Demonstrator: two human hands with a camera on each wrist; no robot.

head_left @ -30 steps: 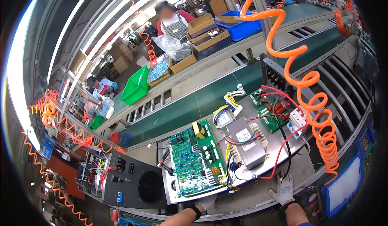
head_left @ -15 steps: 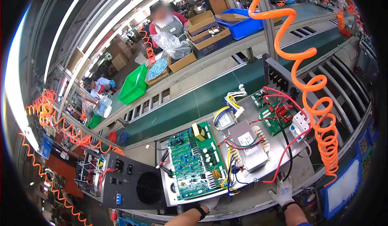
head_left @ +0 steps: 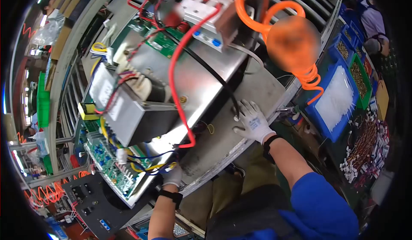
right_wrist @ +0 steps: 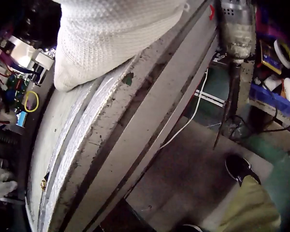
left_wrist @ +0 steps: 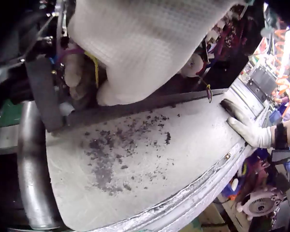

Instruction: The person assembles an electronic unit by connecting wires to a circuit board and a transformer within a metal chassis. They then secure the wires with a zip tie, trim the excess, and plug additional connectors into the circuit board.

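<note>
A metal base plate [head_left: 195,85] carries a boxy transformer [head_left: 122,115], a green circuit board [head_left: 107,160], white breakers [head_left: 199,15] and loose wires. My gloved left hand [head_left: 174,175] is at the plate's near edge, beside blue and yellow wires. In the left wrist view that glove [left_wrist: 145,43] fills the top, thumb pointing down; most of its fingers are hidden, so I cannot tell whether they grip anything. My gloved right hand [head_left: 255,124] rests on the grey bench board [head_left: 262,83], fingers spread, close to the lower end of a black cable [head_left: 210,70].
A red cable [head_left: 174,68] loops over the plate. An orange coiled hose [head_left: 307,79] hangs at the right, near a blue tray [head_left: 334,100] of white strips. A black panel [head_left: 88,205] stands lower left. Dark crumbs [left_wrist: 106,159] lie on the bench board.
The head view has swung right and downward, bringing the plate closer and showing the blue sleeve and right-hand bins. Both hands stay near the plate's front side.
</note>
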